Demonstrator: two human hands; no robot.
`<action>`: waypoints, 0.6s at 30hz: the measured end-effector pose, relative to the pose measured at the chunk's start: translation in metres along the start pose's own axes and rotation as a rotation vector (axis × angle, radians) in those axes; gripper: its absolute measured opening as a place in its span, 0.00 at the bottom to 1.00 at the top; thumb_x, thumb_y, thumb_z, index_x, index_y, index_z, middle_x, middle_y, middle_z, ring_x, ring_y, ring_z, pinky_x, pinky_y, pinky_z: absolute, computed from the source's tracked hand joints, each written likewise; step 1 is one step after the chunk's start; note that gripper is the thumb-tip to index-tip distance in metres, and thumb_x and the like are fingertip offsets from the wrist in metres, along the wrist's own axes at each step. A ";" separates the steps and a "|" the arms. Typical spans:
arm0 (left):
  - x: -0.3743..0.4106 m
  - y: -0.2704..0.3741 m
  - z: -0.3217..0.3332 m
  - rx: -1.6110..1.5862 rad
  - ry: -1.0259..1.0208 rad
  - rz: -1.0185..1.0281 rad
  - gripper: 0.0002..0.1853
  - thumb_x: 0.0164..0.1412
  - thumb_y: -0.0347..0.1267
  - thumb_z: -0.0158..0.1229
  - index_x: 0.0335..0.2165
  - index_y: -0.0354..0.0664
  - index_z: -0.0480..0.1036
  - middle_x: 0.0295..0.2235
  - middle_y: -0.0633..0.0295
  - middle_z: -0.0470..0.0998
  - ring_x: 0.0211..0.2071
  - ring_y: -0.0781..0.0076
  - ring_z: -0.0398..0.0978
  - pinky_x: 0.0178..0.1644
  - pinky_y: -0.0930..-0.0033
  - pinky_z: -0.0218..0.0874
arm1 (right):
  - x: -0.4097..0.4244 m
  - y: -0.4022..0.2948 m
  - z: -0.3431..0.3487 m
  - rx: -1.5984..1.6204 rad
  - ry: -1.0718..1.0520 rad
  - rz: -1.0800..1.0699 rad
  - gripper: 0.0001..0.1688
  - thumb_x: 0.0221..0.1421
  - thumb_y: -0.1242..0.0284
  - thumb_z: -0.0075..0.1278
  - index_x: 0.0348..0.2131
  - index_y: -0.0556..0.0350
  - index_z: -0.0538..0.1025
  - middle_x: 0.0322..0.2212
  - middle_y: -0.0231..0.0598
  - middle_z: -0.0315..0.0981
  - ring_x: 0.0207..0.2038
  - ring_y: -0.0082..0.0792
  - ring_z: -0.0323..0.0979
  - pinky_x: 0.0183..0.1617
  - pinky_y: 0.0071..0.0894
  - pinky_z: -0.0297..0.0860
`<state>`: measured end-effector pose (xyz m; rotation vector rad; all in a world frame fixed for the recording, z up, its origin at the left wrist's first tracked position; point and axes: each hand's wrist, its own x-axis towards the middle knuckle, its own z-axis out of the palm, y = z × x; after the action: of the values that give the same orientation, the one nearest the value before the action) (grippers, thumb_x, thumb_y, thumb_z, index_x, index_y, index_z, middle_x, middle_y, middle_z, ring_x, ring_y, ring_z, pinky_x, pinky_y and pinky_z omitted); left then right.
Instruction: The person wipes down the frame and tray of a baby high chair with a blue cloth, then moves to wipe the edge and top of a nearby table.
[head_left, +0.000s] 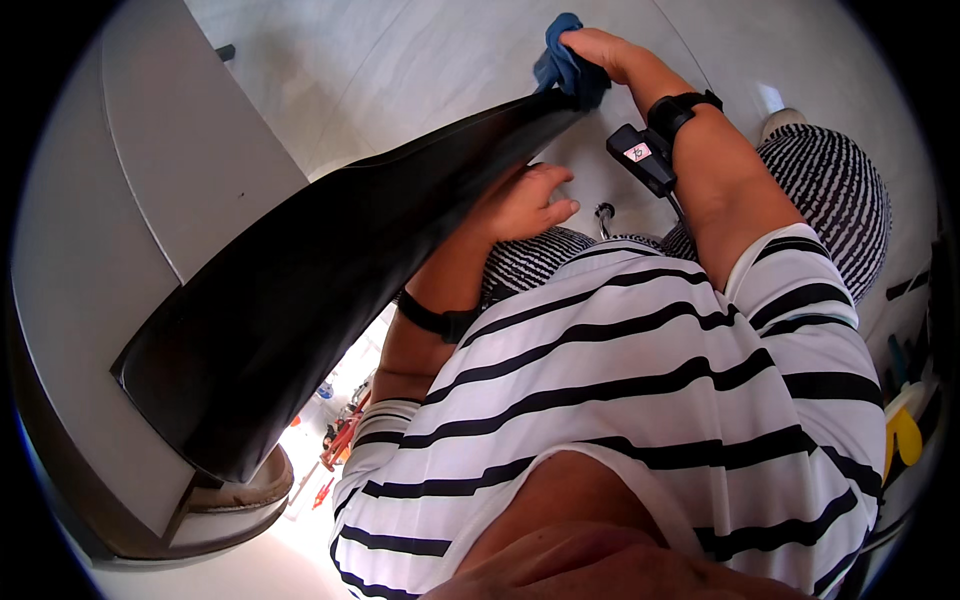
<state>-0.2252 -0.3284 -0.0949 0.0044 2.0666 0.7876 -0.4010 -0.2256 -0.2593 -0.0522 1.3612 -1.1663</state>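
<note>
A folded blue cloth (566, 56) is bunched in my right hand (600, 52), at the top of the view. Its lower folds touch the far end of a long, glossy black panel (300, 247), seen at a steep slant; whether it is a screen cannot be told. My left hand (536, 199) is beside the panel's near edge, fingers apart and nothing in them. Part of that forearm passes behind the panel. A black device (641, 157) with a small label and a cable is strapped to my right forearm; another black strap (435, 319) rings my left arm.
White wall or cabinet panels (202, 135) rise behind the black panel, with a brown curved edge (232, 495) below. Pale tiles (450, 52) stretch ahead. A chrome leg (604, 217) stands between my knees. Yellow (904, 442) and red (341, 442) objects lie at the sides, blurred.
</note>
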 end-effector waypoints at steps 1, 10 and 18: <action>0.000 0.003 -0.003 -0.003 -0.013 -0.019 0.26 0.58 0.41 0.53 0.49 0.34 0.66 0.41 0.47 0.75 0.45 0.55 0.72 0.52 0.63 0.61 | 0.003 -0.001 0.000 -0.119 0.001 -0.016 0.24 0.47 0.58 0.42 0.36 0.58 0.76 0.35 0.42 0.76 0.40 0.34 0.73 0.46 0.31 0.66; 0.002 0.007 -0.004 0.028 -0.045 -0.098 0.26 0.59 0.44 0.51 0.50 0.37 0.66 0.45 0.48 0.73 0.48 0.56 0.70 0.54 0.62 0.59 | 0.029 0.016 0.028 -0.485 -0.079 -0.175 0.35 0.43 0.57 0.42 0.42 0.72 0.71 0.34 0.50 0.72 0.34 0.40 0.69 0.40 0.36 0.65; 0.007 0.002 -0.004 0.071 -0.072 -0.133 0.25 0.58 0.45 0.50 0.48 0.39 0.68 0.42 0.48 0.75 0.46 0.55 0.72 0.52 0.61 0.60 | -0.014 -0.056 0.075 -0.399 -0.343 -0.292 0.31 0.47 0.59 0.43 0.44 0.67 0.69 0.38 0.46 0.70 0.40 0.35 0.66 0.44 0.32 0.62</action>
<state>-0.2328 -0.3270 -0.0982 -0.0639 2.0031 0.6242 -0.3751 -0.2865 -0.1922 -0.7254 1.2820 -1.0459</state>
